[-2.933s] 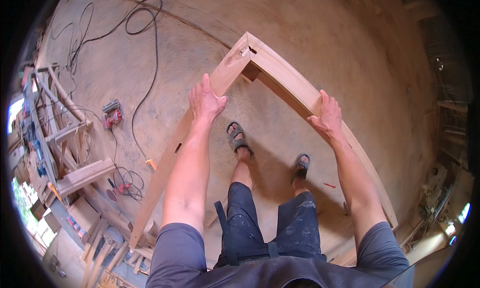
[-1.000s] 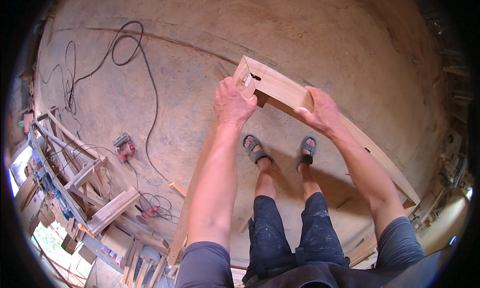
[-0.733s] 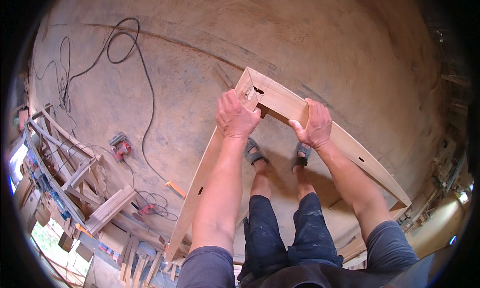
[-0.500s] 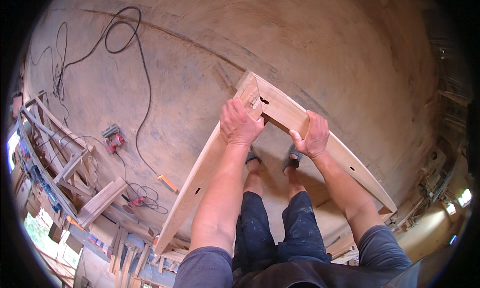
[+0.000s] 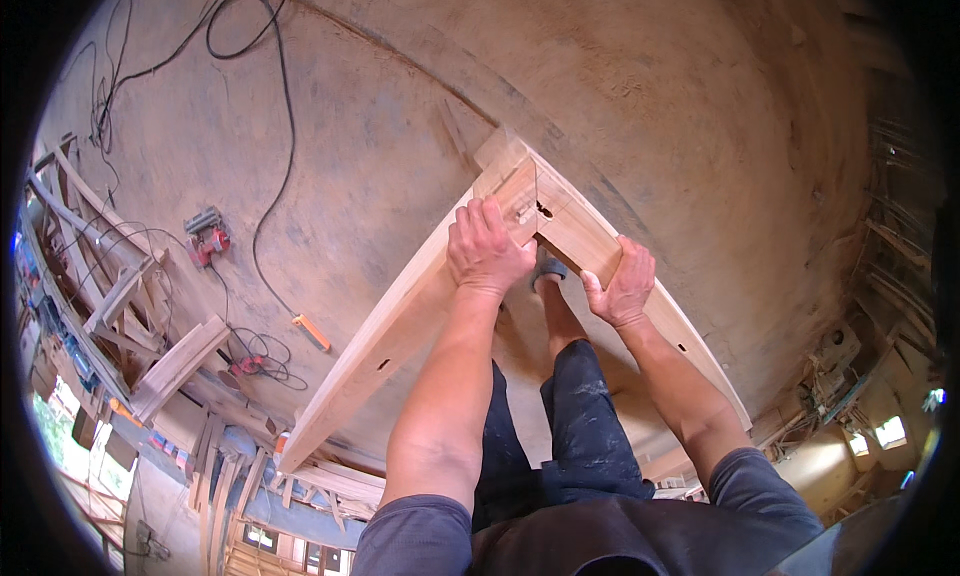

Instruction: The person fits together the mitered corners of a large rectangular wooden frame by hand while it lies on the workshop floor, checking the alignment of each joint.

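Head view, sole view inspected: a pale wooden frame (image 5: 515, 181) lies directly in front of the person, its corner pointing away from the body and its two members spreading back on either side of the legs (image 5: 590, 416). The left board (image 5: 400, 321) has its long axis running from the corner down toward the person's left; the right board (image 5: 575, 224) runs down toward the person's right, its lower part passing beyond the right forearm. A dark, ragged opening (image 5: 544, 210) shows beside the joint line, and each board carries a small slot farther down. The left hand (image 5: 488, 246) is closed over the left board just short of the corner, fingers laid across the face and thumb toward the inner edge. The right hand (image 5: 625, 288) clasps the right board across its width, thumb at the inner edge and fingers toward the outer one. Governing relation: the corner lies ahead of both hands, and the left hand is the nearer to it. Whether the corner touches the floor (image 5: 750, 126) cannot be determined; the undersides of the boards are hidden. To the left, well apart from the frame, a red power tool (image 5: 210, 238) and a black cable (image 5: 290, 146) rest on the floor.
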{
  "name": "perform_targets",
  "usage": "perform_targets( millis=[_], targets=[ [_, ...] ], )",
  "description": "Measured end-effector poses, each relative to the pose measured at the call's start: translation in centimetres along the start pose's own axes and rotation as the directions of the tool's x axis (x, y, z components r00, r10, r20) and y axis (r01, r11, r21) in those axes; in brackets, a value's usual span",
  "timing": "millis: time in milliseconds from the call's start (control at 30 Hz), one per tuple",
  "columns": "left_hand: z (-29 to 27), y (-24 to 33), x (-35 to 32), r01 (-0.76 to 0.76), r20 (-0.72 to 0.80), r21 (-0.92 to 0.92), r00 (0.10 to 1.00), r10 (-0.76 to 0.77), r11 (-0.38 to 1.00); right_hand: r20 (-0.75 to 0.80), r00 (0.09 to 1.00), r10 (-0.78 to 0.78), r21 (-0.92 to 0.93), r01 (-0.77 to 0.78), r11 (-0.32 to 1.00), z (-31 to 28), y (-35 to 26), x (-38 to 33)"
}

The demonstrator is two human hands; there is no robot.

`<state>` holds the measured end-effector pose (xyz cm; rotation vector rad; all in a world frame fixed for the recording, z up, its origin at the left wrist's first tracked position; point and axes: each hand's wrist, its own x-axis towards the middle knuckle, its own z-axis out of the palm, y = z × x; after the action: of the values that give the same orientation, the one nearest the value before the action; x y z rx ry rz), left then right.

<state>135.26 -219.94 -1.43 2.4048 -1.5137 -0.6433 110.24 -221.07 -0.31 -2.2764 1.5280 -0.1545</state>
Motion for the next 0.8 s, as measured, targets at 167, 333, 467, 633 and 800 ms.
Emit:
perform_targets(
  millis=[167,333,467,633,800],
  targets=[
    [0.3,-0.5,-0.1,-0.026,-0.022,-0.003,0.999,0.026,1.0,0.099,0.995,0.023,0.019,-0.024,1.0,-1.0,-0.7,0.1],
    [0.2,-0.4,-0.3,-0.013,-0.028,0.009,1.0,0.013,1.0,0.147,0.988,0.052,-0.031,-0.048,0.998,-0.6,-0.1,-0.2],
    [0.7,-0.5,-0.1,-0.017,-0.022,0.006,1.0,0.017,1.0,0.035,0.993,0.115,-0.13,-0.11,0.985,0.8,-0.3,-0.3],
    [0.6,-0.1,-0.2,0.015,0.018,0.045,1.0,-0.016,0.999,-0.017,0.995,0.101,-0.075,-0.102,0.992,0.6,-0.1,-0.4],
    [0.7,0.0,-0.4,0.031,0.028,0.022,0.999,-0.031,0.999,-0.052,0.994,0.093,-0.077,-0.097,0.992,0.7,0.4,-0.5]
  ],
)
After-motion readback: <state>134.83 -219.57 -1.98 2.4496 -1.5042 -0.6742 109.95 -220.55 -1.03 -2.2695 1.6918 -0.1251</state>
